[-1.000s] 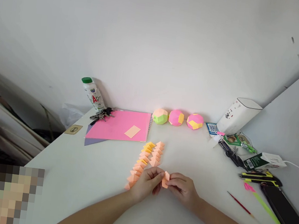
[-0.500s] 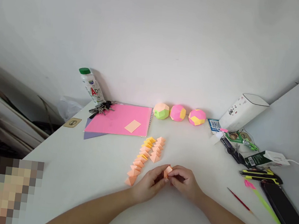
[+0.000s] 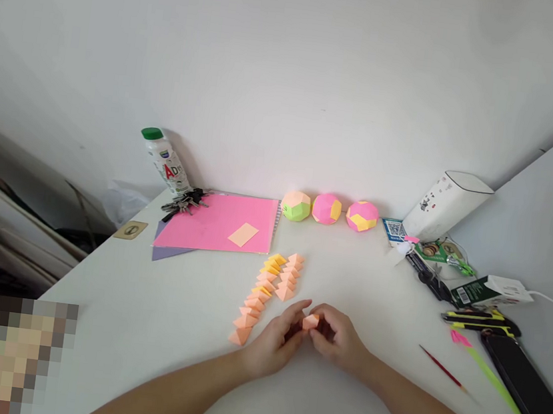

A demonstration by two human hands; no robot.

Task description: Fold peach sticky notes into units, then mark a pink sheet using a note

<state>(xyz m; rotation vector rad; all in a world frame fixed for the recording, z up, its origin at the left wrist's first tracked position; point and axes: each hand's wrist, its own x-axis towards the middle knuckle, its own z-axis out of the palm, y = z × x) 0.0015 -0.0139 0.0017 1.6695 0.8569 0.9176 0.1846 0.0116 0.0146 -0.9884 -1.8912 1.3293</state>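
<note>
A small folded peach paper piece [image 3: 311,321] is held between my two hands, above the near middle of the table. My right hand [image 3: 344,338] pinches it from the right between thumb and fingers. My left hand [image 3: 276,342] is closed at its left side, with the thumb low against it and the index finger lifted above. Part of the piece is hidden by fingers. Left of my hands lies a long row of folded paper units [image 3: 253,303], peach with some yellow-orange. A shorter peach row [image 3: 288,278] runs beside it.
Three faceted paper balls [image 3: 326,209] stand by the wall. Pink sheets [image 3: 214,219] carry a peach slip [image 3: 243,234] and keys [image 3: 183,202], beside a bottle [image 3: 168,161]. To the right are a brush [image 3: 443,368], a box cutter [image 3: 479,321], a phone-like black object [image 3: 526,392] and a white container [image 3: 445,206].
My left index finger has lifted off the paper piece, and the piece has turned so a broader face shows. The view has shifted slightly; the table items look unchanged.
</note>
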